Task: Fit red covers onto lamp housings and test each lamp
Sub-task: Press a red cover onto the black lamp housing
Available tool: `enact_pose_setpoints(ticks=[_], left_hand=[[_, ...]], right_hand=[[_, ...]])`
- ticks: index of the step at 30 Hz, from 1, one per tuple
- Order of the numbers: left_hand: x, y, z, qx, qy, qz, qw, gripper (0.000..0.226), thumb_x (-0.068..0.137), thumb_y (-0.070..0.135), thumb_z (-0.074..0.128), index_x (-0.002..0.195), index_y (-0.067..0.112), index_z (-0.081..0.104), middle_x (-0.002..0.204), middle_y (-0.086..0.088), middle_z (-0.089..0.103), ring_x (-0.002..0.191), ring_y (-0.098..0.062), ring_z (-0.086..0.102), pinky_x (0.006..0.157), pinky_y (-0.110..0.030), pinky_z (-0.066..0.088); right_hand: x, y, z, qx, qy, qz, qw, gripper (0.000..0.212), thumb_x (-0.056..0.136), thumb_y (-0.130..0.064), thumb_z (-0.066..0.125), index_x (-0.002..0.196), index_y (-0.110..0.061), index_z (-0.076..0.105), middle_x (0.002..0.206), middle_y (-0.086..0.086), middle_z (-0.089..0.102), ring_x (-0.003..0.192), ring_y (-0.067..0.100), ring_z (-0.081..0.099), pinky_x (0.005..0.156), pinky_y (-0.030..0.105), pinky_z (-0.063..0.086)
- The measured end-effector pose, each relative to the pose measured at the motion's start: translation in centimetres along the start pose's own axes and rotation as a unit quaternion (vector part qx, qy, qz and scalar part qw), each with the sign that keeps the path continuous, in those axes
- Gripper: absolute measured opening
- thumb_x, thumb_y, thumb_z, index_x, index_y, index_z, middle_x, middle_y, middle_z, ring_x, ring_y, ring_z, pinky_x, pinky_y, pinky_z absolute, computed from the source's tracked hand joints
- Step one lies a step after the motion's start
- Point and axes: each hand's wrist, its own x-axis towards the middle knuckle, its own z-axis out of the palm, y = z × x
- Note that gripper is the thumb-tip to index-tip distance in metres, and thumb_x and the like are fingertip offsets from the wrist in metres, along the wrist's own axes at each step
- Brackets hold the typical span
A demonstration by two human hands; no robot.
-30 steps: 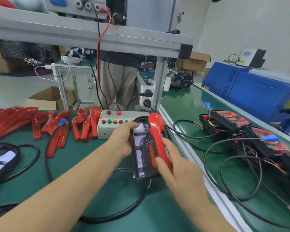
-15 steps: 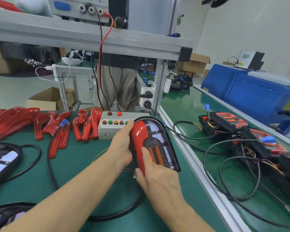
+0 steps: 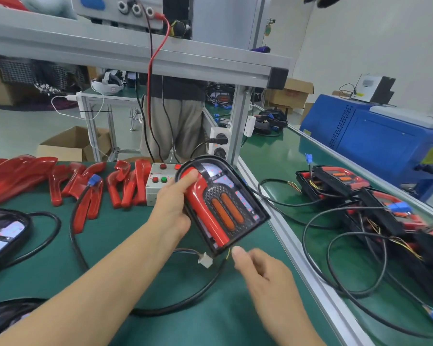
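My left hand [image 3: 175, 203] grips a black lamp housing [image 3: 238, 203] by its left edge and holds it tilted above the green mat. A red cover [image 3: 205, 211] lies along the housing's left side, my thumb pressing its top. Two orange lenses show in the housing's middle. A short wire with a white connector [image 3: 206, 258] dangles from the housing's lower end. My right hand [image 3: 263, 273] hovers just below the housing, fingers loosely curled, holding nothing. Several loose red covers [image 3: 125, 186] lie in a row at the back left.
A grey button box [image 3: 158, 186] sits behind the housing. A thick black cable [image 3: 75, 236] with a blue plug loops over the mat. More housings lie at the left edge [image 3: 3, 236]. Finished lamps and tangled wires [image 3: 360, 196] fill the conveyor on the right.
My right hand has let go of the red cover and dropped below the housing. My left hand has lifted and tilted the housing, and the white connector now hangs free.
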Motion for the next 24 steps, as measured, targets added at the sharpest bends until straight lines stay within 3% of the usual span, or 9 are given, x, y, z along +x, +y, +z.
enact_pose_setpoints(ticks=[1, 3, 5, 7, 11, 15, 20, 22, 24], left_hand=[[-0.1, 0.1, 0.1, -0.004, -0.007, 0.001, 1.0, 0.042, 0.08, 0.016, 0.07, 0.119, 0.005, 0.061, 0.1, -0.013, 0.072, 0.074, -0.022, 0.07, 0.063, -0.036, 0.06], [-0.7, -0.2, 0.5, -0.003, -0.028, 0.004, 1.0, 0.046, 0.08, 0.017, 0.069, 0.123, 0.004, 0.06, 0.104, -0.014, 0.071, 0.077, -0.023, 0.069, 0.068, -0.037, 0.06], [-1.1, -0.6, 0.9, -0.004, -0.041, 0.006, 0.999, 0.047, 0.08, 0.016, 0.069, 0.124, 0.004, 0.059, 0.111, -0.015, 0.068, 0.085, -0.024, 0.068, 0.075, -0.038, 0.059], [-1.3, -0.6, 1.2, -0.006, -0.043, 0.011, 0.999, 0.047, 0.081, 0.016, 0.068, 0.125, 0.003, 0.058, 0.117, -0.018, 0.066, 0.091, -0.026, 0.066, 0.08, -0.04, 0.058], [-1.5, -0.7, 0.9, 0.016, -0.045, 0.013, 0.999, 0.039, 0.083, 0.016, 0.068, 0.119, 0.002, 0.062, 0.102, -0.014, 0.072, 0.079, -0.022, 0.07, 0.07, -0.035, 0.06], [-1.3, -0.7, 0.4, 0.033, -0.039, 0.015, 0.999, 0.024, 0.083, 0.015, 0.067, 0.105, 0.006, 0.067, 0.083, -0.007, 0.074, 0.067, -0.017, 0.07, 0.062, -0.031, 0.06], [-0.8, -1.4, 0.5, 0.036, -0.021, 0.02, 0.999, 0.007, 0.082, 0.009, 0.066, 0.089, 0.007, 0.067, 0.068, -0.005, 0.072, 0.057, -0.016, 0.068, 0.053, -0.03, 0.058], [-0.7, -1.6, 0.7, 0.041, -0.029, 0.007, 0.999, 0.011, 0.082, 0.01, 0.066, 0.092, 0.007, 0.067, 0.069, -0.004, 0.072, 0.058, -0.016, 0.068, 0.055, -0.029, 0.058], [-0.4, -1.6, 0.7, 0.038, -0.048, -0.006, 0.998, 0.011, 0.082, 0.011, 0.066, 0.093, 0.008, 0.066, 0.07, -0.005, 0.072, 0.059, -0.017, 0.068, 0.057, -0.03, 0.059]], right_hand=[[0.1, 0.1, 0.0, 0.095, -0.035, 0.05, 0.994, 0.058, 0.065, -0.081, 0.048, 0.078, -0.025, 0.061, 0.06, -0.012, 0.056, 0.054, 0.003, 0.049, 0.058, 0.023, 0.044], [0.5, -0.2, 0.4, 0.295, -0.125, 0.116, 0.94, 0.06, 0.064, -0.06, 0.065, 0.106, -0.017, 0.063, 0.089, -0.005, 0.071, 0.077, 0.007, 0.066, 0.068, 0.027, 0.055], [1.4, -0.8, 0.8, 0.404, -0.136, 0.128, 0.895, 0.064, 0.062, -0.043, 0.074, 0.116, -0.01, 0.061, 0.104, 0.006, 0.072, 0.09, 0.018, 0.068, 0.075, 0.031, 0.058], [1.9, -1.3, 1.0, 0.458, -0.123, 0.126, 0.871, 0.063, 0.061, -0.03, 0.076, 0.117, -0.005, 0.062, 0.102, 0.011, 0.072, 0.087, 0.022, 0.068, 0.068, 0.03, 0.058], [2.2, -1.2, 1.6, 0.474, -0.096, 0.126, 0.866, 0.061, 0.062, -0.015, 0.077, 0.118, 0.004, 0.059, 0.097, 0.017, 0.072, 0.08, 0.025, 0.069, 0.063, 0.029, 0.057], [2.0, -0.8, 2.2, 0.451, -0.078, 0.109, 0.882, 0.058, 0.061, -0.018, 0.079, 0.113, 0.0, 0.062, 0.096, 0.016, 0.073, 0.078, 0.024, 0.068, 0.07, 0.033, 0.058], [1.6, -0.4, 2.2, 0.4, -0.053, 0.097, 0.91, 0.033, 0.073, -0.011, 0.077, 0.105, -0.004, 0.069, 0.089, 0.013, 0.075, 0.075, 0.021, 0.07, 0.066, 0.029, 0.057], [1.7, -0.1, 2.0, 0.389, -0.058, 0.107, 0.913, 0.039, 0.071, -0.017, 0.078, 0.107, -0.005, 0.069, 0.091, 0.012, 0.075, 0.078, 0.02, 0.07, 0.069, 0.031, 0.057], [1.9, 0.1, 1.2, 0.369, -0.079, 0.124, 0.918, 0.054, 0.064, -0.035, 0.077, 0.11, -0.009, 0.068, 0.096, 0.008, 0.076, 0.083, 0.018, 0.069, 0.076, 0.032, 0.056]])
